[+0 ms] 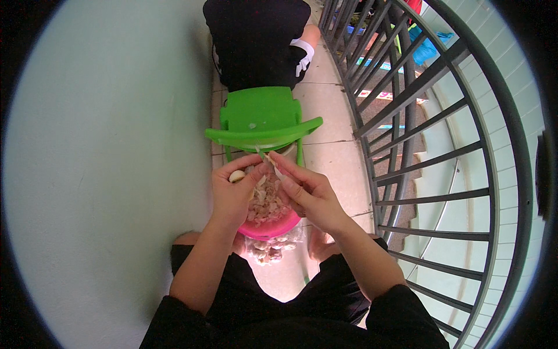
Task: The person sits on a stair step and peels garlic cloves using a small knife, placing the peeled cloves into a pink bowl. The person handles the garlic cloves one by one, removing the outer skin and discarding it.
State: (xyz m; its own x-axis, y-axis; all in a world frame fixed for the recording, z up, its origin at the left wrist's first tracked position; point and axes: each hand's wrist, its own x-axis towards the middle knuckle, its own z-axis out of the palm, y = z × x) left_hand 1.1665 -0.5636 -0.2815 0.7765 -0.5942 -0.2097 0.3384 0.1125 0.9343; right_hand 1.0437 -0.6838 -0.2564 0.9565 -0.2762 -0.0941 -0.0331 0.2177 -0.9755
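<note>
My left hand [237, 187] holds a pale garlic clove [236, 176] against its curled fingers. The tips of its thumb and forefinger meet those of my right hand [311, 192] above a pink plastic basin [270, 231]. Between the two hands are a small whitish piece, perhaps garlic or its skin, and what looks like a small green-handled knife [261, 153]; which hand grips the knife I cannot tell. My right thumb and forefinger pinch the whitish piece. Garlic skins [266, 207] lie in the basin. Below it, a clear bag holds several garlic bulbs [270, 252].
A green plastic chair [261, 107] stands just beyond the basin, with a person in black [259, 43] in front of it. A plain wall [130, 152] runs along the left. On the right, a dark metal railing [436, 198] borders stairs [407, 174]. The floor is tiled [329, 161].
</note>
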